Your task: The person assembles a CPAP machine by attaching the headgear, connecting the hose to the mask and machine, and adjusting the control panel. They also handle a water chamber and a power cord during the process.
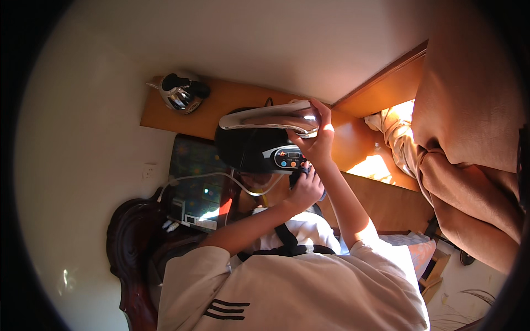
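Note:
A black electric cooker [251,149] with a small control panel of coloured buttons [290,158] stands on a wooden shelf [232,102]. Its silver-edged lid [265,117] is raised. My right hand [319,138] grips the lid's right edge, fingers curled over the top. My left hand [306,188] is just below the control panel, closed into a fist around a small dark object that I cannot identify. Both forearms reach up from my white shirt [298,287].
A shiny kettle with a black handle [181,92] sits at the shelf's left end. A white cable [221,177] runs under the cooker across a dark patterned box [196,182]. Carved dark wood [130,243] lies at the lower left, and a brown curtain [469,121] hangs at the right.

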Motion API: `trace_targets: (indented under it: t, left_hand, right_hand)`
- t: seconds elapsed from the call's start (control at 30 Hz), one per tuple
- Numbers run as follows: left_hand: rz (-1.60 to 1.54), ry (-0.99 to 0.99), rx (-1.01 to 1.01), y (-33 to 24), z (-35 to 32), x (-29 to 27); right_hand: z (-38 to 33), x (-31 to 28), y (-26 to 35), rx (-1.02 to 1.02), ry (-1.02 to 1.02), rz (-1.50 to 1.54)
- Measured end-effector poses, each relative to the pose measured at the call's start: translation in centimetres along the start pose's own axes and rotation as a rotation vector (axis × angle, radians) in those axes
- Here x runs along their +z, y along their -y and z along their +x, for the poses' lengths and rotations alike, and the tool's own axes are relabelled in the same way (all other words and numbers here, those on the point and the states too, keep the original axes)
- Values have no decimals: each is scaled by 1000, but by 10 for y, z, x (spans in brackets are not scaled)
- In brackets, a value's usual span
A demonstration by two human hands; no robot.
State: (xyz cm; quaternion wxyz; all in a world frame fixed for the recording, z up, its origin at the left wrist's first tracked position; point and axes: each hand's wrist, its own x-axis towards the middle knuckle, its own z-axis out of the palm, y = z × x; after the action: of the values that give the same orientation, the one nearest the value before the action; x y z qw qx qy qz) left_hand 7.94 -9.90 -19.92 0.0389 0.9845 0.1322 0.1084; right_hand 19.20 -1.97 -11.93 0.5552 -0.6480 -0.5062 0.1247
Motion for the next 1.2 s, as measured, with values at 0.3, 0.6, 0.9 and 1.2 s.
trace_targets:
  t: [0.3, 0.6, 0.9, 1.2]
  left_hand:
    - [122, -10, -385, 77, -60, -45]
    - [59, -166, -174, 44, -11, -9]
    - [93, -155, -134, 49, -25, -19]
    - [170, -2, -327, 89, -81, -36]
  right_hand:
    - [-4, 6, -4, -8, -56, -47]
    - [3, 9, -13, -28, -145, -9]
    - [4, 2, -16, -4, -52, -11]
    - [2, 2, -10, 59, -52, 19]
